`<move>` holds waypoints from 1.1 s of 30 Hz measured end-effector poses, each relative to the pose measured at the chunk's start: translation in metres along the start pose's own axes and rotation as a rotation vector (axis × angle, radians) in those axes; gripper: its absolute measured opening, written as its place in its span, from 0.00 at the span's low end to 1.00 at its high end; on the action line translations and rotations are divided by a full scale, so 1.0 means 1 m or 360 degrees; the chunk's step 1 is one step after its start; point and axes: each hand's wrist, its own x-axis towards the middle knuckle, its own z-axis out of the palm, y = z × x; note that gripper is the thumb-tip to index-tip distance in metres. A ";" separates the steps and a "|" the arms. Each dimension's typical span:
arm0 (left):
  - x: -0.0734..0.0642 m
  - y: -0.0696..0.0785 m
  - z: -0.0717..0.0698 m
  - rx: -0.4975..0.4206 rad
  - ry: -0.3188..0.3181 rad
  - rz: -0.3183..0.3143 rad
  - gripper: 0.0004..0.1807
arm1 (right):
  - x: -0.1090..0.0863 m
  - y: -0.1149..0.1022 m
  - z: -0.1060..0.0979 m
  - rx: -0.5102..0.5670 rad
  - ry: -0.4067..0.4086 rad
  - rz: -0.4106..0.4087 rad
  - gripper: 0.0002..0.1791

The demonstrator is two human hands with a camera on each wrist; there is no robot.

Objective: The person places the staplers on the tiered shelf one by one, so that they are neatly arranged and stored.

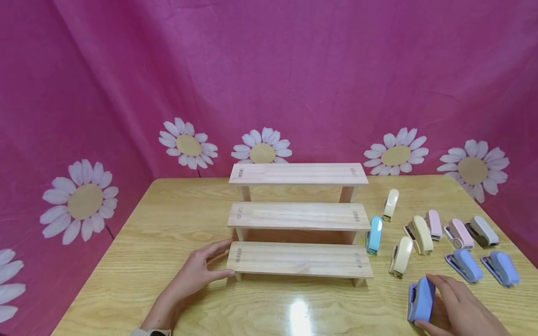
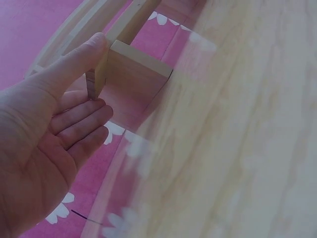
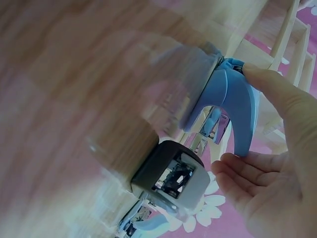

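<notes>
My left hand (image 1: 203, 266) is at the left end of the lowest board of a three-step wooden stand (image 1: 300, 259). In the left wrist view the thumb and fingers (image 2: 81, 121) pinch that board's end from both sides. At the front right, my right hand (image 1: 466, 305) grips a blue stapler (image 1: 422, 298) by its two ends. The right wrist view shows this stapler (image 3: 233, 96) standing on edge on the table, thumb at one end and fingertips at the other. The stand's three boards bear nothing.
Right of the stand, several more staplers stand or lie about: a turquoise one (image 1: 374, 234), cream ones (image 1: 401, 256), pink ones (image 1: 434, 225), a grey one (image 1: 484, 231) and two blue ones (image 1: 464, 265). A pink flowered cloth (image 1: 294, 84) hangs behind the wooden table (image 1: 168, 214).
</notes>
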 end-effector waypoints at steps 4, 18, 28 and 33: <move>0.000 -0.001 0.000 0.0008 0.0006 0.0032 0.40 | 0.000 -0.002 0.000 0.0027 0.0022 0.0010 0.62; -0.001 -0.001 -0.001 -0.0029 0.0009 0.0063 0.41 | 0.000 -0.019 -0.011 0.0142 0.0682 -0.0160 0.62; -0.001 -0.002 0.000 -0.0010 0.0001 0.0088 0.41 | 0.016 -0.029 -0.027 0.0352 0.1219 -0.0527 0.59; 0.000 -0.003 0.000 -0.0020 -0.0010 0.0085 0.41 | 0.026 -0.038 -0.044 0.0407 0.1313 -0.0644 0.57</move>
